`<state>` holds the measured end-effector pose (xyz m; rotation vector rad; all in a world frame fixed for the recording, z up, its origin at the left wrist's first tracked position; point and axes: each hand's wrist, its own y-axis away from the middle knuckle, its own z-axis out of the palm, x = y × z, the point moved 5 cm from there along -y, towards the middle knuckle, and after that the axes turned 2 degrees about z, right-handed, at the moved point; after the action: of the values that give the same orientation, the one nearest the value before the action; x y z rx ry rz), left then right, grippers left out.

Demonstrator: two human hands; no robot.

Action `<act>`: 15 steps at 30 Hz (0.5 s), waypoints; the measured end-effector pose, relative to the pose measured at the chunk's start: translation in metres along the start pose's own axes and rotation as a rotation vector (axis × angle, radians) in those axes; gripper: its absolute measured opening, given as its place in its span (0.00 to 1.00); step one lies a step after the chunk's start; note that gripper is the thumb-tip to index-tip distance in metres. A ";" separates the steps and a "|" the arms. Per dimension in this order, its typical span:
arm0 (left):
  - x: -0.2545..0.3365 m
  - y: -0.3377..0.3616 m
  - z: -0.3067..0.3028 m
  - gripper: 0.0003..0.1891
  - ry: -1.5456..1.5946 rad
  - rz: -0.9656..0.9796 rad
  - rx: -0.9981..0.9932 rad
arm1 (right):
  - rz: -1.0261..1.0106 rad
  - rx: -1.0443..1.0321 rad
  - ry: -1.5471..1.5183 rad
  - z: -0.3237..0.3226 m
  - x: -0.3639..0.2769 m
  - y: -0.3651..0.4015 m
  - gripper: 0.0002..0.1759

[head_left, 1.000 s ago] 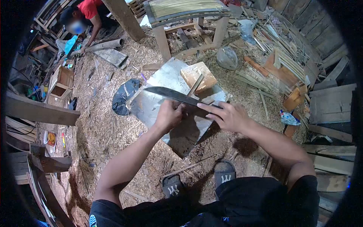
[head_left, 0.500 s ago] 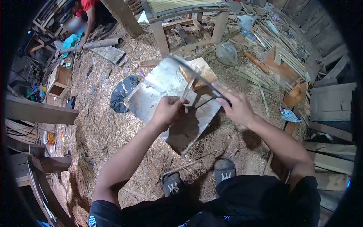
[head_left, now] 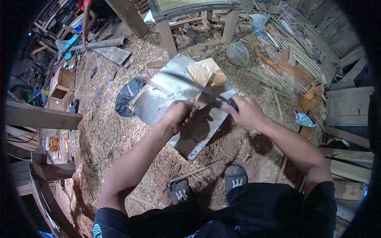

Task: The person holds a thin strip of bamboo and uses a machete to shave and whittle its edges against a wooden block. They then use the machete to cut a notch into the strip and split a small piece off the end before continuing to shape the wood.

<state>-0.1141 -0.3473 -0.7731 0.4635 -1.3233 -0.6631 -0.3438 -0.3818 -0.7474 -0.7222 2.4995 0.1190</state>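
Observation:
My right hand (head_left: 248, 112) grips the dark handle of a long machete (head_left: 186, 80), whose blade is smeared by motion and points up and to the left. In my left hand (head_left: 178, 114) a thin wooden stick (head_left: 198, 94) is pinched, angled up and to the right. The blade crosses the stick in this view, just beyond my left fingers. Below both hands lies a flat pale board (head_left: 164, 93) with a worn, stained surface. On its far part rests a light wooden block (head_left: 216, 71).
Wood shavings (head_left: 107, 142) cover the ground. A black plastic bag (head_left: 129, 99) lies left of the board, a clear bag (head_left: 237, 54) beyond it. A wooden frame (head_left: 194, 14) stands ahead. At upper left, another person's arm (head_left: 90, 24) reaches to a pole (head_left: 107, 43).
The machete blade has swung lower and to the left across the stick. My left hand has shifted slightly. The other person at upper left has moved, with the head now mostly out of view.

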 end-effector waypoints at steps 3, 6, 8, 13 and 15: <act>0.004 0.000 0.005 0.14 0.082 -0.026 -0.007 | 0.128 0.016 -0.037 -0.008 0.006 -0.012 0.21; 0.001 -0.002 0.004 0.15 0.122 -0.048 -0.013 | -0.001 -0.030 -0.020 -0.005 -0.005 -0.003 0.21; 0.001 -0.004 0.002 0.14 0.013 0.012 0.022 | -0.013 -0.062 0.014 -0.006 -0.006 -0.004 0.19; 0.002 -0.011 -0.001 0.14 0.058 -0.020 0.066 | -0.020 -0.056 0.036 -0.009 -0.009 -0.004 0.18; -0.004 -0.011 -0.005 0.14 0.011 -0.017 0.066 | -0.096 -0.046 0.019 -0.008 -0.007 0.000 0.18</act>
<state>-0.1117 -0.3532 -0.7837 0.5320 -1.3353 -0.6310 -0.3421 -0.3805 -0.7367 -0.8652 2.4821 0.1359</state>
